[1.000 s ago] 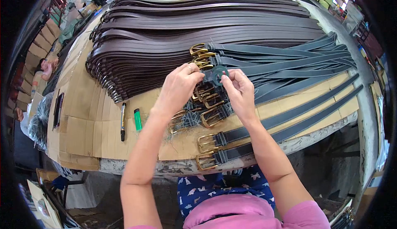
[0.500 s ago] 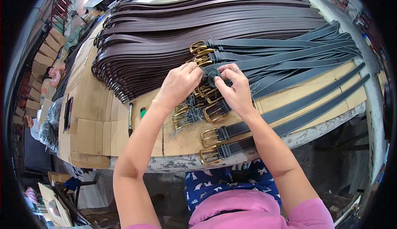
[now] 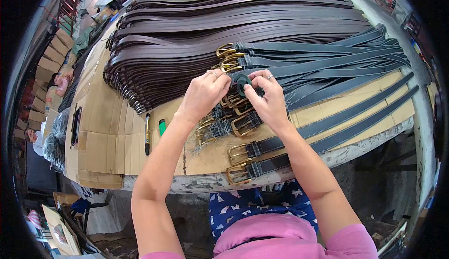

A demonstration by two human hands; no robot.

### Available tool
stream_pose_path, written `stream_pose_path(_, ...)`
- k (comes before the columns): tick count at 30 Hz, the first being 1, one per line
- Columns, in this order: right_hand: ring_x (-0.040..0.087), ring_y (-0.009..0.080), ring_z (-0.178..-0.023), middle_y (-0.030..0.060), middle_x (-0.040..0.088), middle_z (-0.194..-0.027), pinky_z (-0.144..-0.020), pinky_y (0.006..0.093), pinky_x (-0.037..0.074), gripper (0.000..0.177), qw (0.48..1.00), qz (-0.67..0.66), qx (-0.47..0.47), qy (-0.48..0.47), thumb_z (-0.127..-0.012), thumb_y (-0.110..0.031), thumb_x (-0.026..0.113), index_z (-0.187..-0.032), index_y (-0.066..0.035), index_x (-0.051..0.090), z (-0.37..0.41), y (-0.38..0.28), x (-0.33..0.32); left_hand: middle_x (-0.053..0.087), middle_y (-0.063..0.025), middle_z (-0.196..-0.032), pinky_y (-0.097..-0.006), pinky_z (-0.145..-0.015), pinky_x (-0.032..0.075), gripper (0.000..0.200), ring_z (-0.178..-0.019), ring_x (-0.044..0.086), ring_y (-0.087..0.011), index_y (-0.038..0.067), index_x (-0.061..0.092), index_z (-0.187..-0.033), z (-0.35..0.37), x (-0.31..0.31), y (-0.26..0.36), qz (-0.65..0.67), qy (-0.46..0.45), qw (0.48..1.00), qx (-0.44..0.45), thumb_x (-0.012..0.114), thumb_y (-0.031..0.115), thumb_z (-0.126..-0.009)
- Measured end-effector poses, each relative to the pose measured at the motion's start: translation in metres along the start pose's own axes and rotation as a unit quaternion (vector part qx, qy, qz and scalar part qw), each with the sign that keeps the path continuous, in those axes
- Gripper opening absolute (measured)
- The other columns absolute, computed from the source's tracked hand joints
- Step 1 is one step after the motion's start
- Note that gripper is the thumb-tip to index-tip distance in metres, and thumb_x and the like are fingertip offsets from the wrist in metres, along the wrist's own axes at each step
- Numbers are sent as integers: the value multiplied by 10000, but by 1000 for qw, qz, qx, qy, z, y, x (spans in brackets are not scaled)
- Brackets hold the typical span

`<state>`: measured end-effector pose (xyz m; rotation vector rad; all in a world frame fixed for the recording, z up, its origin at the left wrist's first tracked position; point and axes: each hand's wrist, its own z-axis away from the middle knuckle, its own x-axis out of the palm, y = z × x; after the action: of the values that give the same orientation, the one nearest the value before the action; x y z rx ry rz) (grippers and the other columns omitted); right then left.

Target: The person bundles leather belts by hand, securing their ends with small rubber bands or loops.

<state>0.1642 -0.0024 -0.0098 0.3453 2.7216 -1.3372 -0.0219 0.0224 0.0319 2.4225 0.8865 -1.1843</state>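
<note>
Near the gold buckles, my right hand (image 3: 267, 95) pinches a small dark round object (image 3: 242, 85) between thumb and fingers. My left hand (image 3: 206, 92) is just left of it, its fingers pressed together at a buckle end; what they hold is too small to name. Dark belts with pale stitching (image 3: 322, 67) run right from under and beside my hands. Cut thread tangles (image 3: 218, 129) lie below my hands among more buckles. Two separate belts (image 3: 299, 149) lie nearer the table's front edge, their gold buckles at the left end.
A large stack of dark brown belts (image 3: 187, 39) fills the back. On the cardboard (image 3: 98, 142) are a marker (image 3: 147, 134), a green object (image 3: 162, 127) and a phone-like dark object (image 3: 76, 125). A person (image 3: 61, 83) is at the far left.
My left hand has shifted slightly right, and my right hand has turned a little, with the round object now showing more face-on. The green object is more exposed beside my left forearm.
</note>
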Motion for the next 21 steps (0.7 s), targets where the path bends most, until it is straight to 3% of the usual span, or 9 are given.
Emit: stream_pose_path(21,587,292,-843,169,583,-915,-751,356,478,172,1000,5,-1,0,-818,-61,649,-740,49,541,0,0,0,669,-76,-891,-332,-707,559,151,-821,667,-246,46,634,-877,7,7,2,2,35,999,-24,712,24,-749)
